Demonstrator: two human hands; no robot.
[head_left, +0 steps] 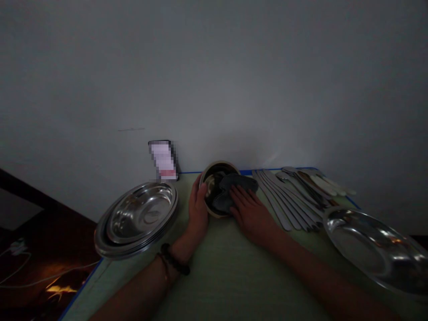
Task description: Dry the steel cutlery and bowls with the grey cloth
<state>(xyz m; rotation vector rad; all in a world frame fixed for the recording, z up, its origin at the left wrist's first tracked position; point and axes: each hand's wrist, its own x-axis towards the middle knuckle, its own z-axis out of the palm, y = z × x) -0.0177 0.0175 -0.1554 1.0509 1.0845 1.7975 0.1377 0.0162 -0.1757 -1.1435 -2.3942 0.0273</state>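
The table [214, 276] has a pale green top with a blue edge. Its far edge adjoins a plain grey wall [214, 80], which bears a thin dark mark above and left of the phone. Lighting is dim. To the left of the table, a dark reddish floor [30, 296] shows a bright reflection, and a white cable [63, 274] runs toward the table edge.

The bowl [210, 186] is located at the far middle of the table, near the wall, its opening turned toward the person. The left hand [198, 207] supports it at the left side; this grip is closed around the bowl wall, thumb at the rim. The right hand [250, 211] lies with extended fingers on a dark cloth [236, 189] at the bowl's opening. Whether this grip pinches the cloth cannot be told.

Surrounding items: a phone [163, 158], screen blurred, leans against the wall at left; a stack of metal dishes [133, 223] stands at the left table edge; cutlery [290, 200] lies in a row at right; beside it, a large metal dish [364, 245] occupies the right side.
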